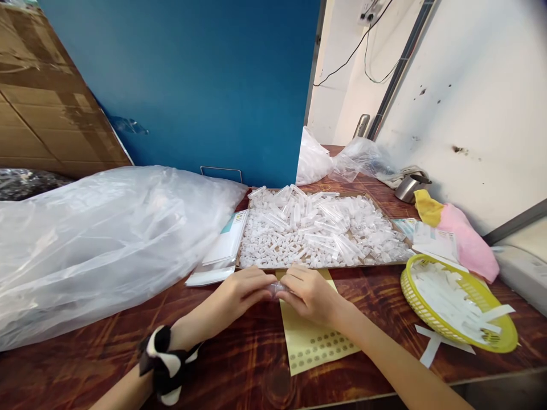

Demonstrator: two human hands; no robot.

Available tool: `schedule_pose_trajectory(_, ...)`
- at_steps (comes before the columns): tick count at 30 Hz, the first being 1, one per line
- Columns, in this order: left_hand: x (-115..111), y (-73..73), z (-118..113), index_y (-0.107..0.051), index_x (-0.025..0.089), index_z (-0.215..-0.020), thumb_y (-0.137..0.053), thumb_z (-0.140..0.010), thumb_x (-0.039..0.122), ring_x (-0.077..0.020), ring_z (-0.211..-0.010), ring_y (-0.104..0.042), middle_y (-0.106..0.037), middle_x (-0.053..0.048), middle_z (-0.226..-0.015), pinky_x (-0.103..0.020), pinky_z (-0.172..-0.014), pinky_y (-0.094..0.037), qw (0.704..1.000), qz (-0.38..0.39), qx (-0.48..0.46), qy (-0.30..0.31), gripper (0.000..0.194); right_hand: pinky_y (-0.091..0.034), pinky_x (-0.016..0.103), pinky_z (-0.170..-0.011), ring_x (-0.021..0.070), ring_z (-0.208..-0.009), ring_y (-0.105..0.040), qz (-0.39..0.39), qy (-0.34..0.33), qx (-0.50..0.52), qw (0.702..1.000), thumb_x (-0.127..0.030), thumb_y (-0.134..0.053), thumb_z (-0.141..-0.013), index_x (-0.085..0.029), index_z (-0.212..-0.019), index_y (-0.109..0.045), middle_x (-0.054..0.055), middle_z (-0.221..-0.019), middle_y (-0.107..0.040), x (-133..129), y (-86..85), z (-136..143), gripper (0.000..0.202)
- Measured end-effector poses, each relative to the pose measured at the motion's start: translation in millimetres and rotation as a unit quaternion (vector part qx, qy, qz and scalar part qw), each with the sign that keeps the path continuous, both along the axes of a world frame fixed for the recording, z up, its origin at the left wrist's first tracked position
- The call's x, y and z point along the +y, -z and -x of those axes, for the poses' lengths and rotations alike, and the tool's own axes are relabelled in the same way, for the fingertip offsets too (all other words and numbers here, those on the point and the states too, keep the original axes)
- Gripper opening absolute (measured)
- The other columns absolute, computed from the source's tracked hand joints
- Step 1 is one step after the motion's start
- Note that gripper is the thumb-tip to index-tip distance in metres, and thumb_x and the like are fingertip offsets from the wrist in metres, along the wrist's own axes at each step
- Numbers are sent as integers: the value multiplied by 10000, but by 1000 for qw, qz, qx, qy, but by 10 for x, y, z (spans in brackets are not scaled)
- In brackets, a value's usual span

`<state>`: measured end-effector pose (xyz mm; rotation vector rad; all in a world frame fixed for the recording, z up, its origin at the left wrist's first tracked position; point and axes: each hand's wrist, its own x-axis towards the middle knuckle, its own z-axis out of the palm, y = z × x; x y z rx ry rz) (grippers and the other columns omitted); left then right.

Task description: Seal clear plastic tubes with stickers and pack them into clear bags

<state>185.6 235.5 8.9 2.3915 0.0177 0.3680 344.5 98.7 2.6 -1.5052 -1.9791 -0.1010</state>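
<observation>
My left hand (250, 289) and my right hand (308, 291) meet over the table, fingers closed on the two ends of a small clear plastic tube (276, 288). Most of the tube is hidden by my fingers. Under my right hand lies a yellow sticker sheet (316, 336) with rows of small round dark stickers near its lower edge. Just beyond my hands is a shallow cardboard tray (299, 267), heaped with clear plastic tubes (294, 213) and many small white pieces (273, 245).
A large translucent plastic bag (106, 239) fills the left, beside white packets (222, 250). At right stands a yellow basket (427, 310) of white strips, with loose strips (433, 344) by it. Behind are a pink cloth (468, 239), a metal cup (411, 187) and a blue panel (192, 85).
</observation>
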Motion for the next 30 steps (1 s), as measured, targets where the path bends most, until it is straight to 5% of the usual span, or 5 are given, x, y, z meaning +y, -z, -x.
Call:
schedule_pose_trajectory(6, 25, -50, 43, -577, 178, -1066, -392, -963, 223, -157, -744, -508, -618, -50, -837, -273, -678, -424, 974, -206, -88, 19, 216, -251, 240, -498, 83, -513, -316, 156, 36, 342, 926, -348, -462, -914, -188, -583, -389, -52, -542, -353, -5, -17, 172, 374)
schedule_pose_trajectory(11, -19, -16, 8, -525, 149, -1143, -419, -954, 225, -167, -773, -502, -617, -64, -895, -297, -708, -410, 954, -270, -126, 26, 230, -230, 250, -461, 81, -454, -286, 152, 78, 433, 885, -464, -391, -919, -199, -497, -316, -48, -468, -300, 45, 0, 165, 504)
schedule_pose_trajectory(15, -69, -12, -67, -585, 237, -1111, -498, -918, 231, -190, -858, -514, -596, -55, -970, -335, -748, -388, 933, -292, -180, -106, 212, -231, 247, -430, 87, -428, -318, 111, 96, 441, 886, -543, -384, -900, -191, -533, -458, -36, -472, -371, 36, -39, -51, 514)
schedule_pose_trajectory(23, -69, -121, -272, -619, 174, -864, -611, -841, 299, -88, -595, -530, -561, 21, -733, -208, -551, -447, 938, -90, -217, -256, 127, -283, 253, -473, 101, -449, -348, 4, 254, 350, 902, -451, -453, -888, -176, -610, -540, -45, -474, -368, -62, -255, -625, 401)
schedule_pose_trajectory(30, -291, 33, -220, -593, 161, -857, -655, -784, 324, -177, -861, -663, -686, -61, -981, -270, -707, -565, 952, 183, -153, -190, 188, -414, 272, -671, 161, -729, -556, 155, 183, 165, 957, -103, -527, -836, -195, -760, -585, 16, -767, -602, -657, -213, 31, 132)
